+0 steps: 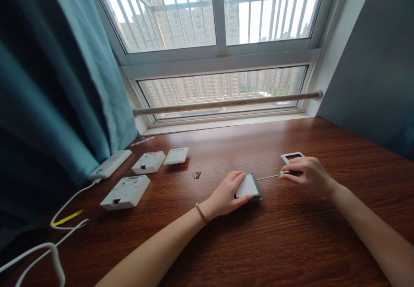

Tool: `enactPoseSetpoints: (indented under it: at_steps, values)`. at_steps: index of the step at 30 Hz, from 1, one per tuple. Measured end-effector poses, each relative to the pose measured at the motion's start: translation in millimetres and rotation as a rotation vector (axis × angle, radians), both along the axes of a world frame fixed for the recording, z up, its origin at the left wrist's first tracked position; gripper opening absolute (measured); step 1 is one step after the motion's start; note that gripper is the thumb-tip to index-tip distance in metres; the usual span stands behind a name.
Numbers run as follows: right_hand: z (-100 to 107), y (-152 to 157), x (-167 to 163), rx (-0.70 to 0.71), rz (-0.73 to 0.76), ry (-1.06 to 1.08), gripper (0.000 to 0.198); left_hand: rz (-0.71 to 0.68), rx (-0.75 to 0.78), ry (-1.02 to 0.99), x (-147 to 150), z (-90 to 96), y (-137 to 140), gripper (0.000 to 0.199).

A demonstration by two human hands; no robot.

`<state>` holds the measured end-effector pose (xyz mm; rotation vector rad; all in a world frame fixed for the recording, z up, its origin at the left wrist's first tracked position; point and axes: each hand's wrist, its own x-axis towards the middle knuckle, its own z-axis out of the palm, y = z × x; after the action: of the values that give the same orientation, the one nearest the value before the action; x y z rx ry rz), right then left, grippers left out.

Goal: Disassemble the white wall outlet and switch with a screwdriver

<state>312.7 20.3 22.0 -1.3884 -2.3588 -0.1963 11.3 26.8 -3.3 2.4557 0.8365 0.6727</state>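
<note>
My left hand point(229, 194) is closed around a wall switch plate point(248, 186) with a white face and a grey-green edge, holding it on the wooden table. In my right hand point(304, 175) is a screwdriver point(269, 177), gripped by its handle. The metal shaft points left, and its tip meets or nearly meets the right edge of the switch plate; exact contact is too small to tell. Just beyond my right hand lies a white rectangular frame point(286, 157), partly covered by the fingers. Several small screws point(196, 175) lie on the table left of the switch plate.
Two white mounting boxes point(126, 191) and a white socket panel point(176, 155) sit at the left. Behind them is a white power bank point(110, 165) with a white cable point(66, 203) and yellow tie point(67, 218). A blue curtain point(106, 84) hangs left; a window stands behind the table point(226, 244).
</note>
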Motion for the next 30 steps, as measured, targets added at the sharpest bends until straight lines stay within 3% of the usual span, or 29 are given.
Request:
enactPoseSetpoints:
  at_steps: [11, 19, 30]
  values:
    - [6, -9, -16, 0.020, 0.081, -0.089, 0.036, -0.005, -0.003, -0.005, 1, -0.5, 1, 0.059]
    - [7, -9, -10, 0.096, 0.060, -0.106, 0.036, -0.002, -0.011, -0.001, 0, 0.7, 0, 0.059]
    - [6, -6, -6, 0.073, 0.060, -0.113, 0.034, 0.002, -0.023, -0.015, 0, 0.8, -1, 0.058]
